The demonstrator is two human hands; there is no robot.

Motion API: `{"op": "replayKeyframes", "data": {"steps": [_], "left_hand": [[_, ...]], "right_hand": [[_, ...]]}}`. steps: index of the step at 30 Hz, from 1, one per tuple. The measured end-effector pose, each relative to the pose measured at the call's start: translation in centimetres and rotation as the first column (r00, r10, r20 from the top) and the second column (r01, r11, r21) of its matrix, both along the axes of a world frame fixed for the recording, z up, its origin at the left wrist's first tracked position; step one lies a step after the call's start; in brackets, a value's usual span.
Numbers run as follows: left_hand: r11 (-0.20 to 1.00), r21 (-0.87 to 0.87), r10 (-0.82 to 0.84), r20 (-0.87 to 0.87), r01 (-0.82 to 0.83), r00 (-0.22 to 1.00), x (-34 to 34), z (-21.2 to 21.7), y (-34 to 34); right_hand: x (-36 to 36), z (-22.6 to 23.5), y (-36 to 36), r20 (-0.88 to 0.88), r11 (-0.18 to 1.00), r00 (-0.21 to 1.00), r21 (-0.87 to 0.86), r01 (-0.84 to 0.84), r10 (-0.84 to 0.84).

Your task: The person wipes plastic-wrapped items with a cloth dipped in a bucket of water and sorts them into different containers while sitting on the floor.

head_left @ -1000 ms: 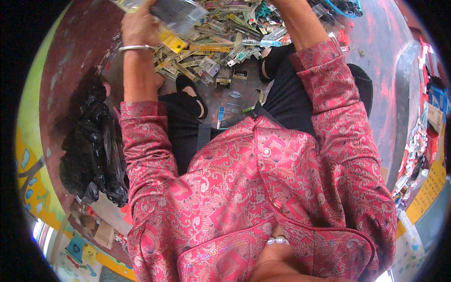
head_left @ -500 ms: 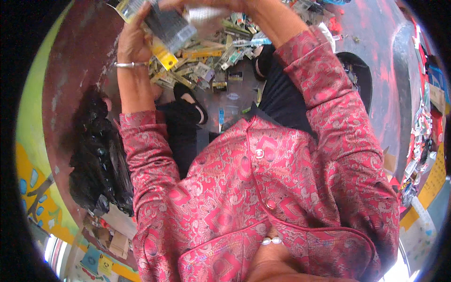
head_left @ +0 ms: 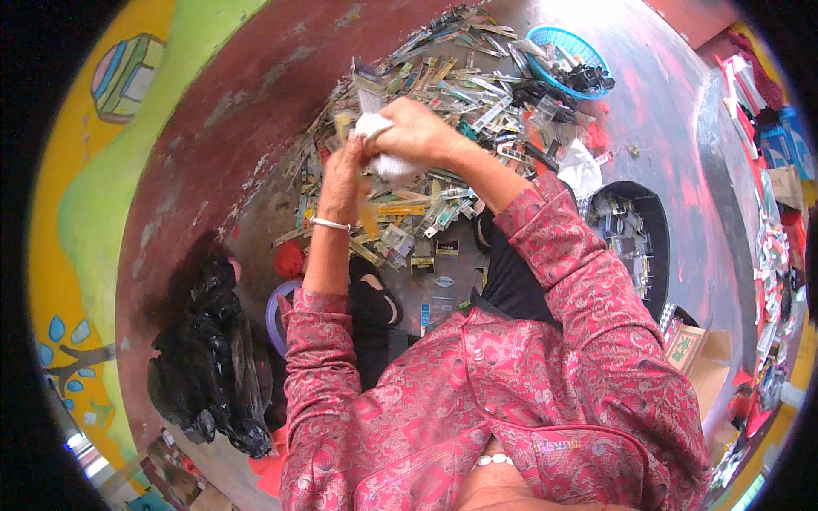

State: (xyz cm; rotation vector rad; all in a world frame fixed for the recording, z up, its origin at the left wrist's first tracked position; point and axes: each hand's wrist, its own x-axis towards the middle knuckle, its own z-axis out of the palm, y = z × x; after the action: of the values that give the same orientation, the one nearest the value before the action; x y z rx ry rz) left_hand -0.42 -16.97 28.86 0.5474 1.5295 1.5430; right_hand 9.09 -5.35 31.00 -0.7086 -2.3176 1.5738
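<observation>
Both of my hands meet in front of me, above a heap of small flat packs (head_left: pixel 460 94). My right hand (head_left: pixel 419 132) is closed on a crumpled white cloth (head_left: pixel 398 167), part of which pokes out between its fingers and thumb. My left hand (head_left: pixel 342 180), with a bracelet at the wrist, touches the right one and is closed on a flat grey-and-yellow packet (head_left: pixel 369 92). The packet's upper end sticks up past the cloth. Its lower part is blurred and partly hidden by my fingers.
A blue basket (head_left: pixel 555 36) with black items stands at the far right of the heap. A dark round tub (head_left: pixel 660 243) holding small packs is by my right leg. Black plastic bags (head_left: pixel 209 341) lie at my left, and an open cardboard box (head_left: pixel 703 362) at my right.
The view has shifted, so the whole heap and basket now show. My hands have come together, and the packet has turned from broad face to narrow, with the cloth against it.
</observation>
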Motion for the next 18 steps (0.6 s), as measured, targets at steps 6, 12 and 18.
{"op": "replayKeyframes", "data": {"steps": [6,12,18], "left_hand": [[0.969,0.245,-0.156,0.684,-0.022,0.712,-0.3,-0.5,-0.6],[0.972,0.226,-0.169,0.517,0.056,0.839,0.0,-1.7,-0.8],[0.937,0.314,-0.293,0.482,0.15,0.826,1.6,-0.6,-0.2]], "right_hand": [[-0.6,-0.1,-1.3,-0.001,0.985,0.987,0.067,-0.16,0.161],[1.1,0.4,1.5,-0.077,0.988,0.997,-0.152,-0.01,-0.001],[0.5,0.8,2.3,-0.583,0.791,0.715,0.191,0.581,-0.385]]}}
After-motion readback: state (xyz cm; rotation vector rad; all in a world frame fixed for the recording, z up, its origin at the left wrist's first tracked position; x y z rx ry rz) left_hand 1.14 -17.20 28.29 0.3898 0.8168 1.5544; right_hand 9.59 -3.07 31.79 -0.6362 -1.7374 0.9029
